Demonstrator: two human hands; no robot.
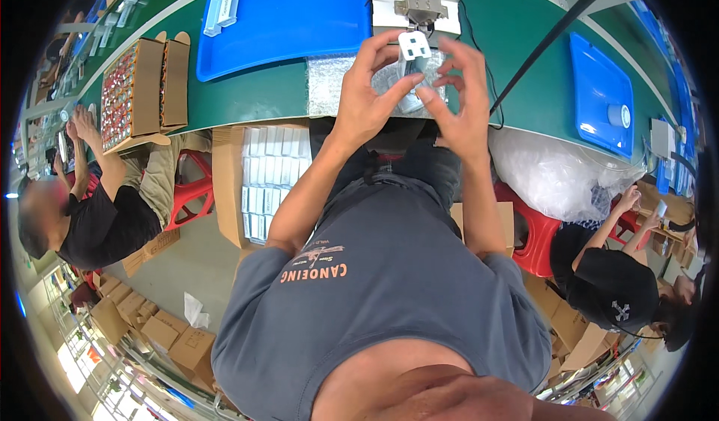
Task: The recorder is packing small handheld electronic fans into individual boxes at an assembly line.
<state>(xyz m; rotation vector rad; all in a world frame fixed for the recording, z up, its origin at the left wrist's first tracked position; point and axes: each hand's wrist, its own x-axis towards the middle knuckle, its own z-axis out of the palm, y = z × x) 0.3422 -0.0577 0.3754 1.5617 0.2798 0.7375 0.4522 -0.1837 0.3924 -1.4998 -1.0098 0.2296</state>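
Observation:
In front of the machine at the table's near edge, my left hand [365,95] has its thumb and fingers closed around a small white block [413,44]. The block looks like a charger, with several dark square openings in its top face. My right hand [466,106] is just right of the block, its fingers curved and spread, and no contact shows. Beneath the block lies something clear and shiny [410,105], partly hidden by the hands. Behind the block is the white machine [380,16] with a metal fixture [422,7].
A blue tray [284,24] holds clear plastic pieces [222,9] at left. An open carton [228,181] of white boxes stands below the table edge. Another carton [175,84] is farther left. A dark pole [554,39] slants across the right. Co-workers sit on both sides.

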